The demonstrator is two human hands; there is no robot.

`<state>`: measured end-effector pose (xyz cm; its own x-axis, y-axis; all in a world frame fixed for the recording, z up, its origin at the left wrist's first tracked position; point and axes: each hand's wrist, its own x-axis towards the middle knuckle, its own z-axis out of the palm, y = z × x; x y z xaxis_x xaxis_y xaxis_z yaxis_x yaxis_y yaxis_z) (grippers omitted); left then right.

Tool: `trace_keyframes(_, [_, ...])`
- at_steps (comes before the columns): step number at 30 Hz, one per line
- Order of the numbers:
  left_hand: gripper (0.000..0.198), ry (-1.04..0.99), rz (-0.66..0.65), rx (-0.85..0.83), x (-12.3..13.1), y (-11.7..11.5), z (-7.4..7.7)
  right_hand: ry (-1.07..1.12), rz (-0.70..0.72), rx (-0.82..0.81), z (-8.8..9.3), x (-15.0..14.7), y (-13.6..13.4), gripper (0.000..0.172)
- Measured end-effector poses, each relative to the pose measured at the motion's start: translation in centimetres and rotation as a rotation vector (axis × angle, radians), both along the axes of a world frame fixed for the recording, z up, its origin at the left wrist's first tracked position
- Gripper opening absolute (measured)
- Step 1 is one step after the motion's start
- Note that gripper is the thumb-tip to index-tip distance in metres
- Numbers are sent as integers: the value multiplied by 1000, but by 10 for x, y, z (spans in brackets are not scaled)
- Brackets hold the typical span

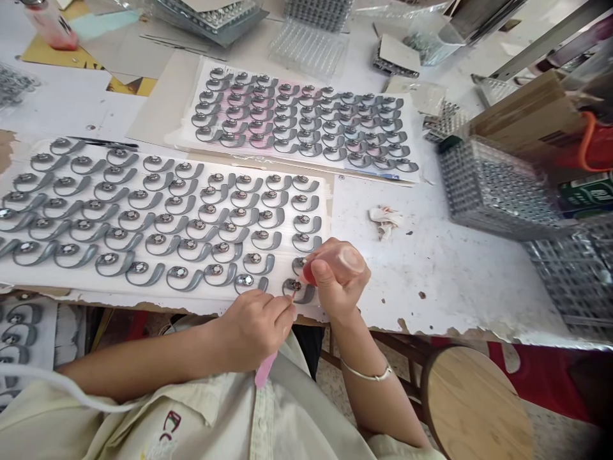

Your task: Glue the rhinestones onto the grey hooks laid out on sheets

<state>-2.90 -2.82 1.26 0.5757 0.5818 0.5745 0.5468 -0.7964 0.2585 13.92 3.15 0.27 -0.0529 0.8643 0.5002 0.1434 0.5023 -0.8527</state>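
Observation:
My left hand is closed around a thin tool with a flat pink handle. Its narrow tip meets, or comes very near, a curved grey band with a round metal piece at the front right corner of the white sheet. In my right hand is a small translucent squeeze bottle, tilted with its base towards me and red liquid near its neck. The bottle's nozzle is hidden from view. Rows of similar grey bands with round, shiny, stone-like centres cover this sheet.
Behind lies a second sheet of grey bands. A crumpled tissue rests on the white table to the right. Stacked clear trays and a cardboard box stand farther right. Another bottle is at back left; a wooden stool is below.

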Motion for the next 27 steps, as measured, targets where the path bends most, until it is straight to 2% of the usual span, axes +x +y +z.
trace_keyframes(27, [23, 25, -28, -36, -1, -1, -4, -58, -29, 105, -4, 3, 0, 18])
